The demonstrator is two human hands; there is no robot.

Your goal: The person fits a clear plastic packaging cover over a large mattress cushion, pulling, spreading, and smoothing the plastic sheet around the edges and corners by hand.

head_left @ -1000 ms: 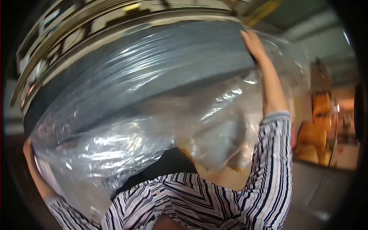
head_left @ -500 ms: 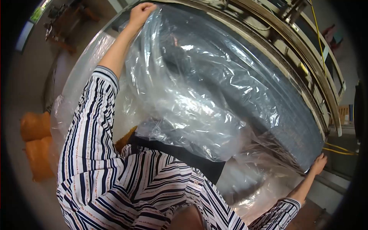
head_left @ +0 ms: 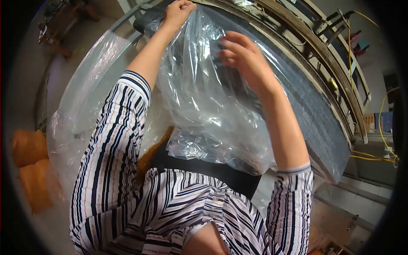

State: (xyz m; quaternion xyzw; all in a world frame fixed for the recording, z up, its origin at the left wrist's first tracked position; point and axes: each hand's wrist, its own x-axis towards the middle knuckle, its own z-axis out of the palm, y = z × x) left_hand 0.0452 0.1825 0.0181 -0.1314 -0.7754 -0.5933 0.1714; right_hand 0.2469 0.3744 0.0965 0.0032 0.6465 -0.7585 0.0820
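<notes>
"At frame centre, what was there?"
"Clear plastic sheet (head_left: pixel 204 104), bunched up. Left hand (head_left: pixel 177 14), top centre, pinched a gather of it."
"Right hand (head_left: pixel 247 59)?"
"Upper centre, loosely spread, blurred; couldn't tell if it touched plastic."
"Around them?"
"Dark grey slab (head_left: pixel 318 129), right; orange bundles (head_left: pixel 34 180), left edge."

Single head-worn view, facing forward and down, striped shirt (head_left: pixel 178 191) close below, plastic sheeting (head_left: pixel 191 91) near ahead

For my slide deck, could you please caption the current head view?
The left hand pinches clear plastic sheeting, with the blurred, open right hand over it.
</notes>
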